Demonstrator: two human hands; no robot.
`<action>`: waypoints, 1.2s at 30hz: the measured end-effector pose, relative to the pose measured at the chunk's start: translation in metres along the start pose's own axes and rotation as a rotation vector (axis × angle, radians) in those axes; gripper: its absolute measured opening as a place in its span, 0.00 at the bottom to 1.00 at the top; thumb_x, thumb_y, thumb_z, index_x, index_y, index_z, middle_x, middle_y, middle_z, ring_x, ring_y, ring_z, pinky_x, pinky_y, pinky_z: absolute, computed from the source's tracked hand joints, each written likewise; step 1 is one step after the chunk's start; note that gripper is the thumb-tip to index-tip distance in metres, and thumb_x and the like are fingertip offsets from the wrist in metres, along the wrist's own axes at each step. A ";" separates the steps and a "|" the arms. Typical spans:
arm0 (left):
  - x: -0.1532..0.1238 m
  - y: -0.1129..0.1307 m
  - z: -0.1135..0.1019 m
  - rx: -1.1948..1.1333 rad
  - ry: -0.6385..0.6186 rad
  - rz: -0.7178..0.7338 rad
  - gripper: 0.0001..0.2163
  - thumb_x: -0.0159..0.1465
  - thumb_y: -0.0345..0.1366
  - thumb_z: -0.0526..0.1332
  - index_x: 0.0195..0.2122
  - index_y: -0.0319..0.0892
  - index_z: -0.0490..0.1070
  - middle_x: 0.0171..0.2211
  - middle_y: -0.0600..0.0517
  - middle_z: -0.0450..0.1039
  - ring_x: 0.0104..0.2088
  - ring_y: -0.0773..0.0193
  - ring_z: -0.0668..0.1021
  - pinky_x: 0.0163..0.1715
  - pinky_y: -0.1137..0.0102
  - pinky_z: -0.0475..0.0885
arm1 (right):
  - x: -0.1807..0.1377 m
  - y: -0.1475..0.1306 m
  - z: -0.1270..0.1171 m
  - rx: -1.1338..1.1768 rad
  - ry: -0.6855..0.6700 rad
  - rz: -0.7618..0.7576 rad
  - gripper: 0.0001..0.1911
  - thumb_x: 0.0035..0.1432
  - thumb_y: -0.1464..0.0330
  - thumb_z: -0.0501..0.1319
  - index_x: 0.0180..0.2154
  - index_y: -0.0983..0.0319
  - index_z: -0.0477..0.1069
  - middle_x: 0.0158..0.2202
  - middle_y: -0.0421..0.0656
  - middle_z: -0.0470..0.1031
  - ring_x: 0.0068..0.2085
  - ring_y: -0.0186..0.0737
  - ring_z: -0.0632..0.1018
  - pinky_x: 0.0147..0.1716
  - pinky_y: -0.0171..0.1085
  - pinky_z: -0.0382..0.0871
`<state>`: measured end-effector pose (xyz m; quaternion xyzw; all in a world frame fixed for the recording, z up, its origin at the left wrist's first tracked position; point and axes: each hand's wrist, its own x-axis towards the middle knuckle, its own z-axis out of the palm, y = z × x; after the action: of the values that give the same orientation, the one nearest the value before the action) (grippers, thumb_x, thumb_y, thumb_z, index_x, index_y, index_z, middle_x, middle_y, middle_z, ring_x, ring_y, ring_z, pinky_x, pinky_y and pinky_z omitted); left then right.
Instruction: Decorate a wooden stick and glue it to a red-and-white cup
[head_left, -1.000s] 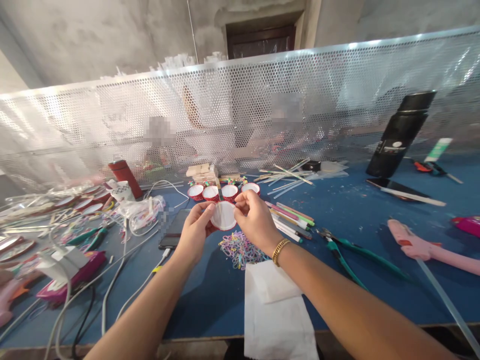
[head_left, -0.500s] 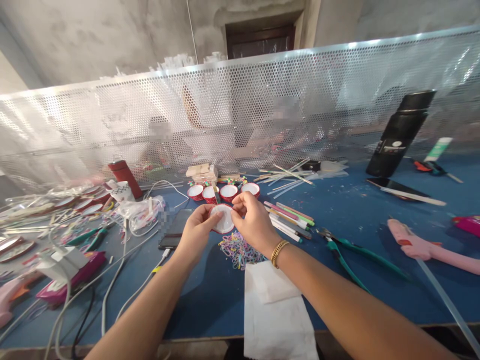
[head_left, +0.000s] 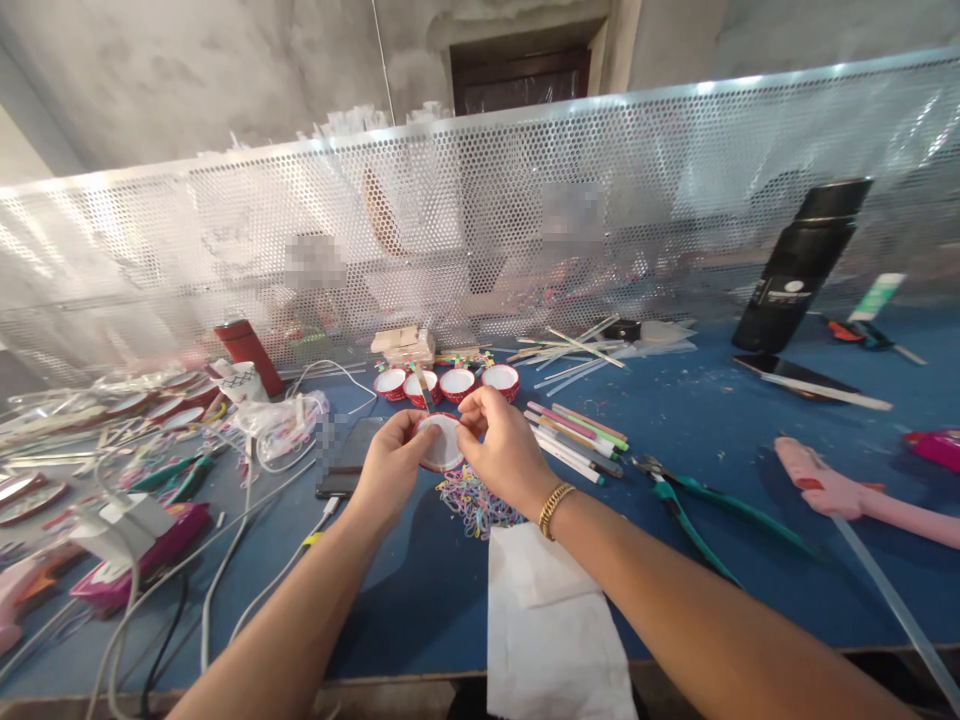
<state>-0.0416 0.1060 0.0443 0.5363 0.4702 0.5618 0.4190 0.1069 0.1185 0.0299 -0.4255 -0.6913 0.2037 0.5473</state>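
Both hands hold a small round white disc with a red rim (head_left: pixel 441 446) above the table. My left hand (head_left: pixel 397 455) pinches its left side, thumb lying on the white face. At the right edge is my right hand (head_left: pixel 504 445), thumb and fingers closed on the rim. A narrow flat stick (head_left: pixel 424 388) rises behind the disc; whether it is joined to it I cannot tell. Just beyond stands a row of several red cups with white insides (head_left: pixel 457 383). Below the hands lies a pile of small pastel rubber bands (head_left: pixel 476 505).
Marker pens (head_left: pixel 577 435), green-handled pliers (head_left: pixel 697 500) and a pink glue gun (head_left: pixel 832 480) lie rightward, near a black bottle (head_left: pixel 799 270). White tissue (head_left: pixel 559 630) hangs over the front edge. Leftward are a phone (head_left: pixel 349 455), cables and clutter. A perforated metal screen (head_left: pixel 495 220) stands behind.
The disc and both hands have shifted slightly left and toward me. The stick behind the disc leans more to the left than before.
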 end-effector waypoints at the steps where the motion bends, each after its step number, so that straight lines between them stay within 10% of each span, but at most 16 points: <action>1: 0.000 0.001 0.000 0.000 -0.001 -0.006 0.17 0.51 0.46 0.70 0.33 0.39 0.71 0.24 0.57 0.71 0.24 0.70 0.70 0.26 0.73 0.67 | 0.000 0.000 0.000 -0.001 -0.001 0.002 0.10 0.55 0.76 0.61 0.38 0.58 0.64 0.30 0.39 0.76 0.33 0.40 0.79 0.36 0.38 0.72; 8: -0.003 0.009 0.002 -0.044 0.058 -0.025 0.22 0.51 0.50 0.70 0.42 0.40 0.73 0.38 0.51 0.76 0.34 0.64 0.77 0.35 0.69 0.71 | 0.009 0.009 -0.006 0.054 0.066 -0.001 0.10 0.55 0.74 0.60 0.39 0.58 0.64 0.33 0.42 0.77 0.35 0.42 0.80 0.38 0.41 0.74; 17: 0.002 0.002 -0.006 0.119 0.030 0.019 0.16 0.52 0.48 0.69 0.27 0.40 0.72 0.22 0.54 0.72 0.24 0.69 0.70 0.24 0.74 0.61 | 0.014 0.016 -0.008 0.079 0.065 0.053 0.08 0.55 0.69 0.63 0.37 0.59 0.67 0.33 0.43 0.78 0.35 0.42 0.80 0.38 0.42 0.75; 36: 0.014 -0.023 -0.010 0.323 -0.082 -0.203 0.11 0.52 0.39 0.71 0.30 0.42 0.71 0.17 0.56 0.72 0.16 0.65 0.74 0.19 0.71 0.69 | 0.047 0.032 -0.050 0.054 0.368 0.109 0.09 0.54 0.66 0.61 0.38 0.60 0.67 0.33 0.43 0.76 0.34 0.40 0.78 0.38 0.41 0.73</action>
<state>-0.0534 0.1231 0.0250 0.5688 0.5884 0.4119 0.4008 0.1634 0.1649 0.0495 -0.4778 -0.5496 0.1702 0.6639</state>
